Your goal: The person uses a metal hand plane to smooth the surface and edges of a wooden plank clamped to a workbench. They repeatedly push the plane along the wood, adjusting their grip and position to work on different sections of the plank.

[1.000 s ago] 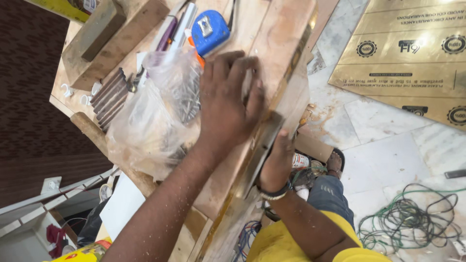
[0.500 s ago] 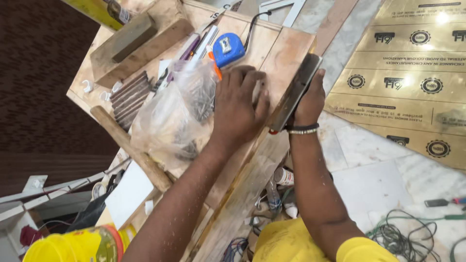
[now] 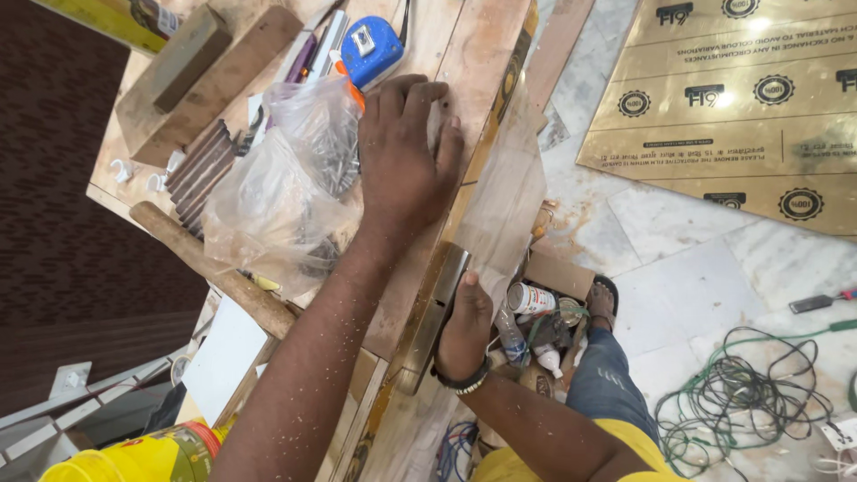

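Note:
My left hand (image 3: 406, 161) lies palm down on a pale wooden board (image 3: 473, 54) on the workbench, fingers bent, with something small and pale showing under the fingertips. It is next to a clear plastic bag of nails (image 3: 286, 178). My right hand (image 3: 466, 323), with a dark wristband, grips a narrow brass-coloured strip (image 3: 430, 319) that stands on edge along the board's near side. A sheet of cloudy clear film (image 3: 504, 196) hangs off the board just above that hand.
A blue tape measure (image 3: 370, 49), wooden blocks (image 3: 192, 58), a wooden handle (image 3: 214, 268) and a yellow container (image 3: 134, 455) are on or by the bench. On the marble floor lie gold printed sheets (image 3: 741, 98), a green wire coil (image 3: 759, 393) and a box of bottles (image 3: 536, 303).
My right hand had lifted the strip up beside my left hand; it has come back down to the board's near edge. My left hand stays on the board.

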